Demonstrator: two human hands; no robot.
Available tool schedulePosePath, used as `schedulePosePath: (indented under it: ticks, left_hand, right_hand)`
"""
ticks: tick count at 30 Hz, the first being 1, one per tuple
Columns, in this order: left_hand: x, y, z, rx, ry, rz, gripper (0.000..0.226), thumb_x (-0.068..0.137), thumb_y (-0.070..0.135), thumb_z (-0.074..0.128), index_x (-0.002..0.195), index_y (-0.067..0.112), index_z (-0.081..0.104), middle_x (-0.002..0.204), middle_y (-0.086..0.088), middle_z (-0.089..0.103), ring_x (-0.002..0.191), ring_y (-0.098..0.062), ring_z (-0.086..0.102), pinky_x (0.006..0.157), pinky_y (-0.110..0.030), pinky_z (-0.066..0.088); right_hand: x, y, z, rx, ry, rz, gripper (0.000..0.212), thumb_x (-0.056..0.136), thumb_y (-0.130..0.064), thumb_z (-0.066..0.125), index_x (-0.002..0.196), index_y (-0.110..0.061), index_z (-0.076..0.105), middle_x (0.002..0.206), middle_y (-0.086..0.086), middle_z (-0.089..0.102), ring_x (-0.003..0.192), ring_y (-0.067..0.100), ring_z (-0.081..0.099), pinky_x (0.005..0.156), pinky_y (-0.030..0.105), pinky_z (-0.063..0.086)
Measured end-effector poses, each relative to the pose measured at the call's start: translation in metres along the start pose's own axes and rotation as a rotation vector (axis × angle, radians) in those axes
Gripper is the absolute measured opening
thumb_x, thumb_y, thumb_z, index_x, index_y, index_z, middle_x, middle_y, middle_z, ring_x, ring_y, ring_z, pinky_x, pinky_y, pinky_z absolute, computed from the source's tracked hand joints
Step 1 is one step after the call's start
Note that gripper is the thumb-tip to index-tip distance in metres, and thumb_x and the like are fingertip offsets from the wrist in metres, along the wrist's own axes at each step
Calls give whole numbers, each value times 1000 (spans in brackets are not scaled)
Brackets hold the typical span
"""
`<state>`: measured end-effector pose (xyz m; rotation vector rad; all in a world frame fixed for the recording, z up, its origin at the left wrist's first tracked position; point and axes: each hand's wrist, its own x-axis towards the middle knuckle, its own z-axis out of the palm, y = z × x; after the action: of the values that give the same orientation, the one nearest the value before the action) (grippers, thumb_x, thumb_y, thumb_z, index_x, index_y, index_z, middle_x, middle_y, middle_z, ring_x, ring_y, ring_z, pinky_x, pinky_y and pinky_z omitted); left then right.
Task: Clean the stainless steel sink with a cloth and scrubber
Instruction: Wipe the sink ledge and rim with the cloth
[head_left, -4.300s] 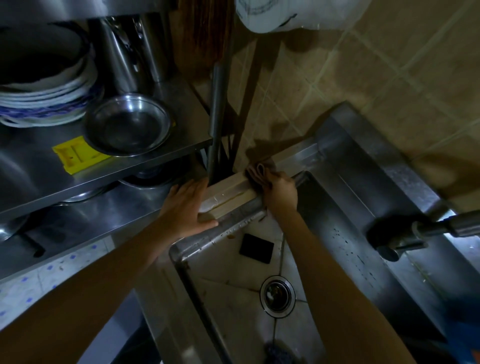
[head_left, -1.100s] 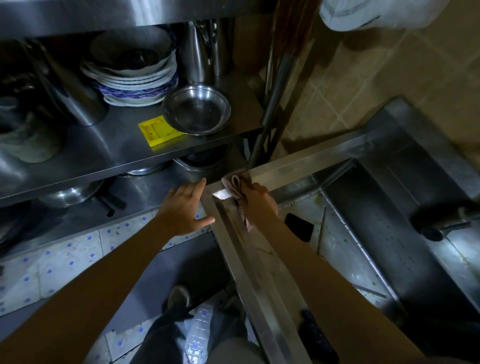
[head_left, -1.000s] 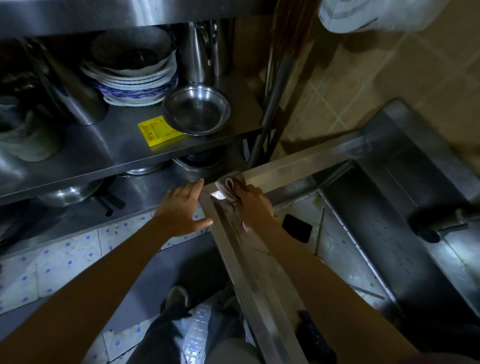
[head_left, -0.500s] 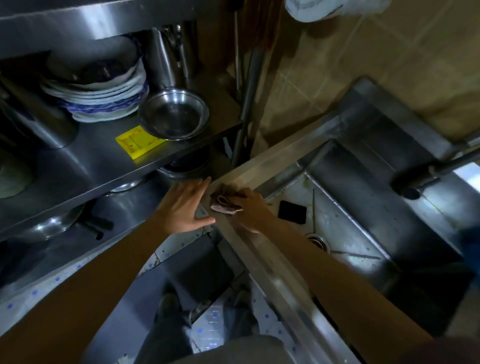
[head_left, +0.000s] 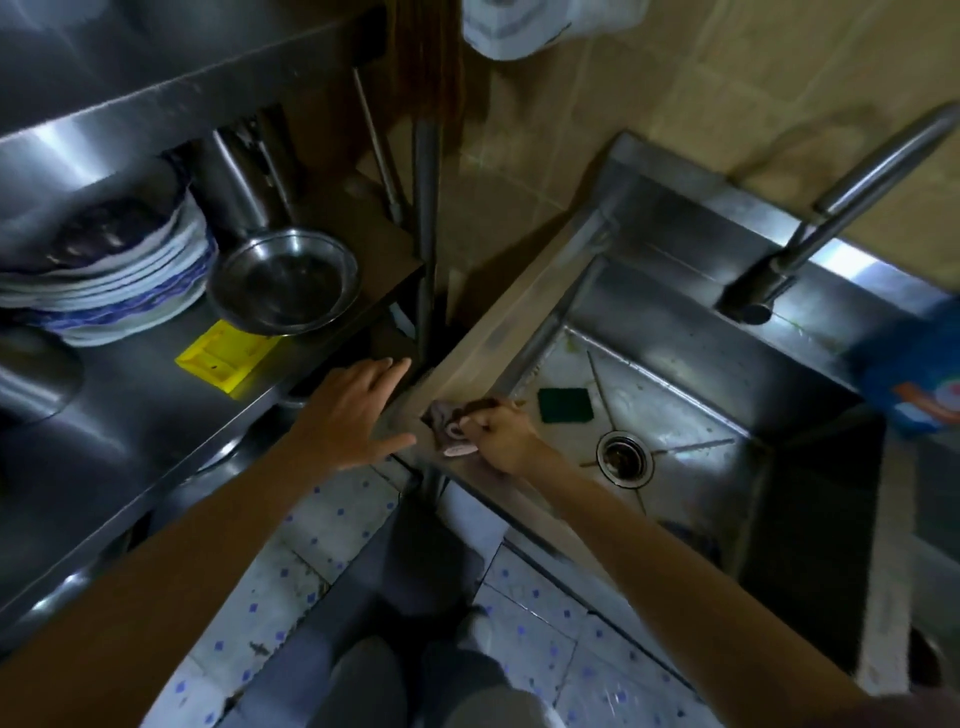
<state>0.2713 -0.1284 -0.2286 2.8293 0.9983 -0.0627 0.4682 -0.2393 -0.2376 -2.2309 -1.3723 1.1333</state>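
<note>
The stainless steel sink (head_left: 691, 332) fills the right half of the view, with a drain (head_left: 623, 457) in its floor. A dark green scrubber pad (head_left: 564, 405) lies flat in the basin near the left corner. My right hand (head_left: 501, 434) grips a bunched pinkish cloth (head_left: 448, 423) and holds it against the front-left corner of the sink rim. My left hand (head_left: 358, 413) is flat with straight fingers, beside that corner on its outer side; whether it touches the rim I cannot tell.
A tap (head_left: 831, 208) arches over the basin from the back right. A blue packet (head_left: 914, 374) sits on the right rim. On the steel shelf to the left stand stacked plates (head_left: 104, 280), a steel bowl (head_left: 283, 280) and a yellow item (head_left: 226, 353). Tiled floor lies below.
My right hand has slid the cloth from the sink's back-left rim to its front-left corner and now rubs there. The view has swung right, showing the drain and tap. My left hand stays beside the corner.
</note>
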Motion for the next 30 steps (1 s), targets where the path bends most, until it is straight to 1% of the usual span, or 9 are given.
schedulePosePath:
  ticks: [4,7,9,11,15,18,22,27,30]
  left_hand:
    - [13,-6,3,-50,-37,79,94,76,66,54,149,20,15,150,-9,31,136,-26,31,108,-42,31]
    - [22,-15,6,4,-89,156,98,74,74,42,150,21,10,151,-9,27,137,-26,28,110,-44,29]
    - [28,-23,6,53,-120,218,100,71,78,29,150,20,9,152,-9,26,137,-26,28,110,-42,29]
    - [33,-29,4,62,-133,266,99,73,77,32,150,21,6,153,-8,23,138,-26,26,110,-41,27]
    - [42,-35,4,43,-171,384,97,79,71,45,150,22,2,155,-5,17,141,-24,19,113,-40,23]
    - [51,-28,2,44,-190,464,97,79,71,45,150,21,1,156,-4,13,143,-24,15,113,-41,20]
    - [60,-13,4,44,-203,535,99,79,71,46,150,20,0,157,-3,11,143,-24,12,115,-42,18]
    - [67,-7,10,98,-240,580,100,79,72,45,150,20,-4,158,-2,5,145,-24,6,116,-42,13]
    - [69,-5,10,112,-256,591,101,79,72,45,150,20,-5,158,-3,1,145,-24,2,117,-43,10]
  right_hand:
    - [1,-5,6,195,40,134,18,93,-37,51,96,-21,61,104,1,63,88,13,58,85,33,51]
    - [0,-8,8,223,81,170,20,89,-33,60,103,-20,63,95,-6,62,84,10,59,79,27,50]
    - [-3,-10,9,228,129,201,13,85,-27,66,94,-18,68,87,-7,62,76,4,57,77,20,46]
    - [-6,-13,13,217,167,237,9,79,-21,71,86,-20,66,86,-6,62,78,5,59,79,21,47]
    - [-9,-19,17,197,206,350,59,69,-28,76,116,-19,41,107,0,52,109,27,52,97,41,41]
    - [-17,-24,23,27,167,388,79,76,-40,66,140,-24,23,140,5,39,134,28,31,112,56,17]
    - [-21,-27,47,-214,209,332,77,88,-53,41,149,-25,4,158,-5,-1,145,22,-8,111,61,0]
    - [-38,-10,56,-326,256,264,74,86,-58,22,149,-28,-1,158,-8,-7,145,19,-11,112,59,-2]
    - [-51,1,54,-334,262,273,66,92,-49,27,149,-29,0,157,-8,-11,145,19,-14,113,55,-4]
